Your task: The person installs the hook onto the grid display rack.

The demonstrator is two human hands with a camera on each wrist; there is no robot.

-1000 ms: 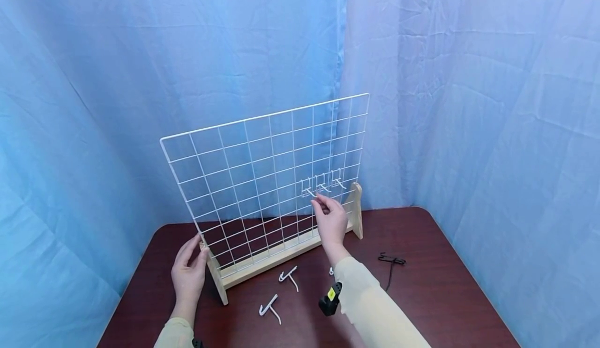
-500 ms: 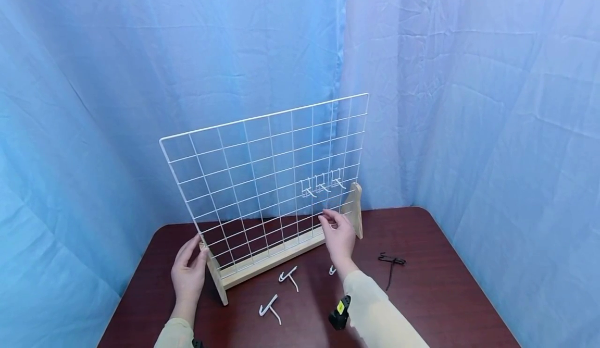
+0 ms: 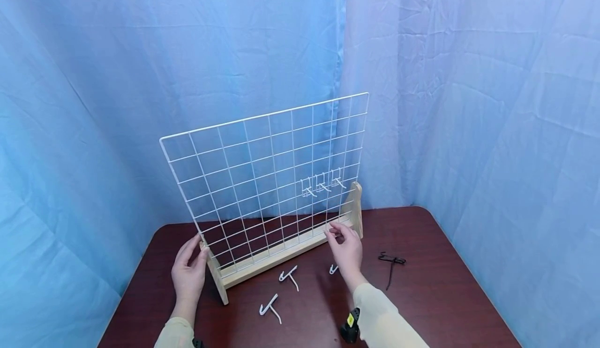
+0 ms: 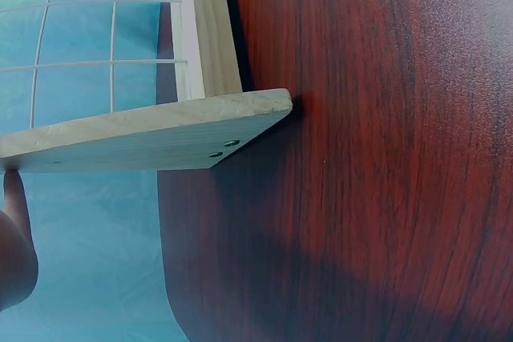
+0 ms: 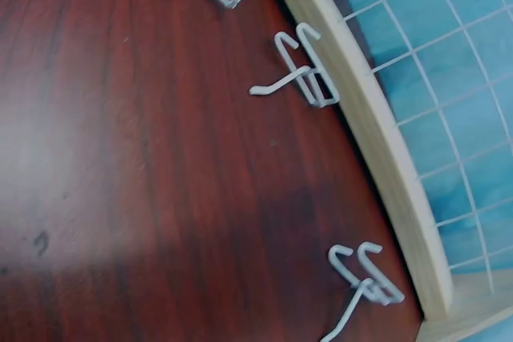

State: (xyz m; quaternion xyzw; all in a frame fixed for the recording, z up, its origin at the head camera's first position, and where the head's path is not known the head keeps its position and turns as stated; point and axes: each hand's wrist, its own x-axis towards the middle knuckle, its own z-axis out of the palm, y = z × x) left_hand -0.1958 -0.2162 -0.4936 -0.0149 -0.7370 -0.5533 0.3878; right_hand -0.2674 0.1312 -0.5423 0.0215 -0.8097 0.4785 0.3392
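Note:
A white wire grid panel (image 3: 269,114) stands upright in a pale wooden stand (image 3: 276,256). My left hand (image 3: 187,272) holds the top of the stand's left side board (image 4: 144,138), between thumb and fingers. Three white hooks (image 3: 322,187) hang side by side on the grid's lower right. Below them, my right hand (image 3: 346,249) is in front of the stand's base bar, thumb and forefinger apart with nothing between them. Near it on the table lies a white hook (image 3: 333,269), partly hidden by the hand in the head view. Two more white hooks (image 3: 289,276) lie further left.
A black hook (image 3: 391,260) lies on the dark red wooden table (image 3: 440,280), right of my right hand. The right wrist view shows white hooks (image 5: 280,82) lying along the base bar (image 5: 377,146). Blue curtains (image 3: 117,77) surround the table's back and sides.
My right hand has left the leftmost hanging hook and moved down and right toward the table. The hanging hooks remain on the grid. My left hand has kept its place.

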